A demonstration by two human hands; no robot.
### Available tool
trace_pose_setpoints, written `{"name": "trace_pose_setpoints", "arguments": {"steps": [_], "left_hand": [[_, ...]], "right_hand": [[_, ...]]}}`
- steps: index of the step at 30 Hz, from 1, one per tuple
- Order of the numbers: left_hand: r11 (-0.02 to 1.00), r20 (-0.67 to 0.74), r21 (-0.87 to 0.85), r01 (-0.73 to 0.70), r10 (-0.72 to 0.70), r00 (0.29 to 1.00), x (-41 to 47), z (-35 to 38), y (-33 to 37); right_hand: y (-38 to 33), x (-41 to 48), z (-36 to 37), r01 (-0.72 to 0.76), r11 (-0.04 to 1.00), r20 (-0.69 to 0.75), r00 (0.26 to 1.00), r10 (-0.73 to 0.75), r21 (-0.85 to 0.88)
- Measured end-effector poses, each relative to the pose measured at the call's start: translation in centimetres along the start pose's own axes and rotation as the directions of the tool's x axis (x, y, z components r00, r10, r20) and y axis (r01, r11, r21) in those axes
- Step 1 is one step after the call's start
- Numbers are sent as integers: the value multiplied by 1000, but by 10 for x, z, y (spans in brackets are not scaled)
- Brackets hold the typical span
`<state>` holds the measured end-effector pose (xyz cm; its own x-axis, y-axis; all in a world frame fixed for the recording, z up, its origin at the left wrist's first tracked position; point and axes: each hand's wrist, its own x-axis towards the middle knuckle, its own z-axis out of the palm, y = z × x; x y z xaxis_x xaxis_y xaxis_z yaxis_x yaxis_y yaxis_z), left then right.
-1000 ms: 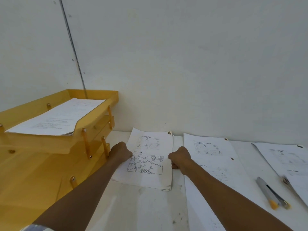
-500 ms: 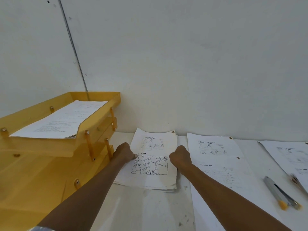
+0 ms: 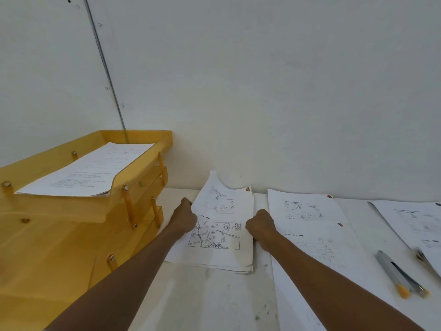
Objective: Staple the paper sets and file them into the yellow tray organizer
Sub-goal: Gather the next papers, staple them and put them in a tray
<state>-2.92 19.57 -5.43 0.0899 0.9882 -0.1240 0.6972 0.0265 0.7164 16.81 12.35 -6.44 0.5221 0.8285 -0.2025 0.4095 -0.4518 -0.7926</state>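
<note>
Yellow tray organizer at left against wall, printed sheets in top tray. Just right of it on white table: map-print paper stack. Left hand curled, gripping stack's left edge, top sheet's far corner lifted. Right hand curled, gripping stack's right edge. Second paper set flat beside it. Grey stapler further right.

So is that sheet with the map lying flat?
Partly lifted. On the map sheet the far left corner curls up off the pile, where the left hand grips its edge; the near end lies flat.
</note>
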Motion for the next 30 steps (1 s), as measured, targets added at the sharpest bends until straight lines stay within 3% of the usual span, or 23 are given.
{"name": "trace_pose_setpoints", "arguments": {"steps": [7,11,14,17,22,30], "left_hand": [[914,3,-398,-78,87,996,-25,-27,3],[841,-35,-505,-195,205,978,-44,-47,6],[796,-103,-534,-284,271,957,-55,-59,14],[744,-183,-567,-354,306,934,-70,-66,23],[700,-261,-594,-396,298,918,-98,-55,19],[710,-226,-653,-263,149,963,-113,-35,14]], "right_hand": [[3,-13,-6,-70,948,108,993,38,310],[-15,-32,-25,18,833,109,990,-94,553],[-32,-51,-40,273,801,-50,955,-292,533],[-43,-71,-48,414,779,-122,905,-407,472],[-34,-96,-53,446,766,-153,891,-427,463],[-26,-113,-46,462,778,-130,882,-453,425]]}}
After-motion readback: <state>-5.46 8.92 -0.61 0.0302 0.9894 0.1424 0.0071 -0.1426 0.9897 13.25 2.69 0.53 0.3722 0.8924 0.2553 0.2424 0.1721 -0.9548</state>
